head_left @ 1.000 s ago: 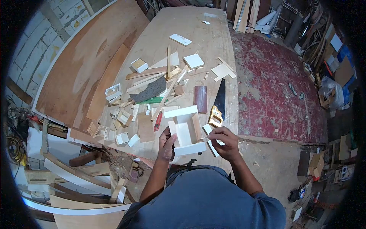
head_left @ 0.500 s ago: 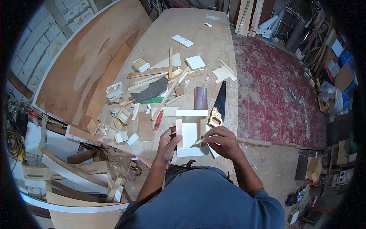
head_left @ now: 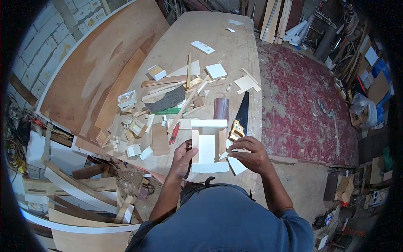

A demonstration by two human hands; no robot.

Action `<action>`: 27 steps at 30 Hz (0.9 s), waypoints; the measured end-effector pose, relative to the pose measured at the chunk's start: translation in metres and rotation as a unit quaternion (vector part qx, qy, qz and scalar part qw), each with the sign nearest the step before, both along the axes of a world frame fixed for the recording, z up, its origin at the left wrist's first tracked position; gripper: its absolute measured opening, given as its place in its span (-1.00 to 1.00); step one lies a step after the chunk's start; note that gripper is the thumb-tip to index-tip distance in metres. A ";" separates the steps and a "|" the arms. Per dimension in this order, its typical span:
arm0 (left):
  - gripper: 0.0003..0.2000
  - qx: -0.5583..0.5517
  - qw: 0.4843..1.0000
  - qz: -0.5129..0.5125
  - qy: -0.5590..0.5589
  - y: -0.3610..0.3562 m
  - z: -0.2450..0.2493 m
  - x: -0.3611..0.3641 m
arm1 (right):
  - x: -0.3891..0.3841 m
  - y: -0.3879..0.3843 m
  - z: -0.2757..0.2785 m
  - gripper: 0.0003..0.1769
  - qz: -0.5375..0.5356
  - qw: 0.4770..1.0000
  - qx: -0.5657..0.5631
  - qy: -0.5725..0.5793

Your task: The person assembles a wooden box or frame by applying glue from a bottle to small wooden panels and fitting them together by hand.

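Note:
A small white open wooden box lies at the front of the workbench, its near and far boards jutting past the sides. My left hand is closed on the box's left side, thumb over the edge. Over the right side, my right hand pinches a small pale pointed sliver; its exact kind I cannot make out. A handsaw with a wooden handle lies just beyond my right hand. Left of the box rests a red utility knife. Past its far board is a dark brown wood piece.
Wood strips and small blocks crowd the left of the workbench, around a grey abrasive sheet. White board pieces lie farther back. A large plywood panel leans along the left. Offcuts are piled at lower left.
My right hand has shifted slightly right and lifts the sliver from inside the box to its right edge. The box has moved slightly left, still in my left hand.

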State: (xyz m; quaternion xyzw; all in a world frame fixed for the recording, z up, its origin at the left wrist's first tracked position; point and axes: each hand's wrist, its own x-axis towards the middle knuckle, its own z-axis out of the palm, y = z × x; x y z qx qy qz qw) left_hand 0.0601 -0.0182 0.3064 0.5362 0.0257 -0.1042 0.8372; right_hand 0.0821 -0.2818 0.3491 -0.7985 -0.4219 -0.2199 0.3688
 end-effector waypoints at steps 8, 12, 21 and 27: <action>-0.55 -0.011 1.000 -0.002 -0.005 -0.002 -0.001 0.000 | 0.000 -0.012 0.002 -0.73 -0.027 0.999 0.034 -0.017; -0.60 0.048 0.998 0.000 -0.046 -0.005 0.004 0.001 | -0.001 -0.015 0.011 -0.70 -0.028 0.998 0.051 0.025; -0.61 0.104 0.994 -0.016 -0.030 -0.007 0.016 0.002 | 0.010 0.007 0.021 -0.67 0.041 0.993 -0.001 0.112; -0.59 0.131 0.990 -0.015 -0.041 -0.004 0.019 0.002 | 0.011 0.010 0.019 -0.67 0.074 0.993 -0.081 0.054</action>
